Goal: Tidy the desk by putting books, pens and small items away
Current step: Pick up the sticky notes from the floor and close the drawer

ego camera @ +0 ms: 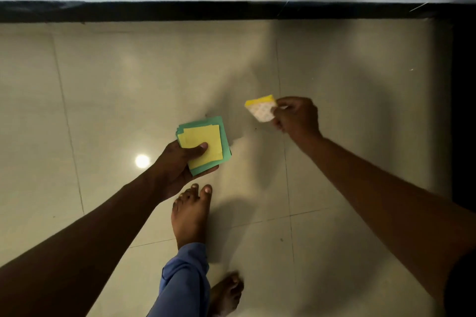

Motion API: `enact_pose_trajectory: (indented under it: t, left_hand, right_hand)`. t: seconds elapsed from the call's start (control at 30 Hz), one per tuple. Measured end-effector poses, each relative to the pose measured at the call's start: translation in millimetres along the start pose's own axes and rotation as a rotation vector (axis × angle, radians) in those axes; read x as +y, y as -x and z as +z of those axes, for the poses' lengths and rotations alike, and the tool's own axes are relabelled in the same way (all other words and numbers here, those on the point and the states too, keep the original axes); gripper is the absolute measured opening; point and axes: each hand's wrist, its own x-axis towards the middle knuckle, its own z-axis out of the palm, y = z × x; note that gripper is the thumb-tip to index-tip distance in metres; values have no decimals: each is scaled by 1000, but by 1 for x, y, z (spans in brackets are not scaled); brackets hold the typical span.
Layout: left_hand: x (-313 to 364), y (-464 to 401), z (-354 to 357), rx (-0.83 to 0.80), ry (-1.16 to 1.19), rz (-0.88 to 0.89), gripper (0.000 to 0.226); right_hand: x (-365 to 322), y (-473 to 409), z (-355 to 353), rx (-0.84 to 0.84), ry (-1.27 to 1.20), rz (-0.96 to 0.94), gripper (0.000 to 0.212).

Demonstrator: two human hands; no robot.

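My left hand grips a stack of square paper notes, green sheets below and yellow ones on top, with the thumb pressed on the yellow sheet. My right hand pinches a small pad with a yellow edge and a white patterned face, held up to the right of the stack. Both hands hover over the floor. No desk, books or pens are in view.
A glossy beige tiled floor fills the view, with a black skirting strip and pale wall beyond. My bare feet and a blue trouser leg are below the hands. A dark edge runs down the right.
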Motion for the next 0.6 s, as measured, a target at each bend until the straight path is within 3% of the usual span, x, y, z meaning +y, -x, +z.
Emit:
enact_pose_trajectory:
  t: [0.2,0.27,0.5,0.6]
  left_hand:
    - [10,57,8,94,-73,-7,40]
    - [12,78,6,109,-108,-2,42]
    - [19,141,9,98,-157,31,42]
    - [23,171,27,79,-142,48,28]
  right_hand:
    - [-37,124,-5,-171,-394,-17,23]
    - [-38,153,-6,-157,-363,-36,14]
    - [-58,222,-15,-261,-371,-9,40]
    - [-77,244,-23,-314,-420,-54,40]
